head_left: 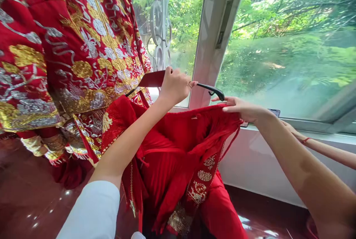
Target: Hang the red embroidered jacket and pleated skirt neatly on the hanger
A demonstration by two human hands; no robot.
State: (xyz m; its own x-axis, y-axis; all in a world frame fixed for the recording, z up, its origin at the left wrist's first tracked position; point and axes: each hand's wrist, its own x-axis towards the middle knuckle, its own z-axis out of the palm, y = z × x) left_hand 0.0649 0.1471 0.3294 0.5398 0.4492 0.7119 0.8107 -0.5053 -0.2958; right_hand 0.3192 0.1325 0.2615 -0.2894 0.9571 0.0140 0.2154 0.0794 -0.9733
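Note:
My left hand (175,86) is closed around the middle of a black clothes hanger (210,88), with a flat dark red piece (152,79) beside it. A red embroidered garment (172,124) hangs below the hanger, its waist or neck opening spread wide and gold patterns running down its panels. At the hanger's right end, my right hand (236,108) grips the garment's upper edge, thumb on the near side. The hanger's left end goes down by the garment's left corner. Red cords dangle from the cloth.
A red jacket (83,46) with gold and silver embroidery hangs at left. Windows (278,64) stand ahead, above a white sill (319,132). Another person's hand (289,129), with a red wrist string, rests near a phone (274,113). The floor (36,190) is dark red and shiny.

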